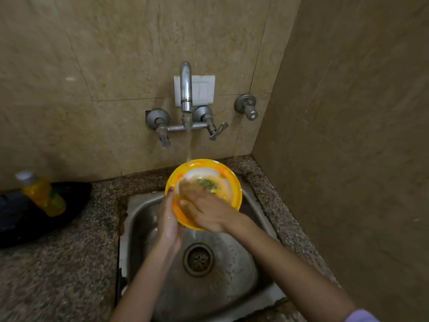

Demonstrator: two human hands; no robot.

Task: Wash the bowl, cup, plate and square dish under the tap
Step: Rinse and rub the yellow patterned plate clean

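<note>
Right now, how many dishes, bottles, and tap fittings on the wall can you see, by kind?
Bowl: 1, held over the sink by left hand, rubbed by right hand
Bottle: 1
Spout: 1
Valve handles: 3
Total: 6

A steel sink (pixel 148 231) sits sunk into a speckled granite tabletop (pixel 58 263) in a corner. Behind the sink rise beige marbled wall tiles (pixel 97 54); right of the sink stands a darker side wall (pixel 352 135). Light is dim.
</note>
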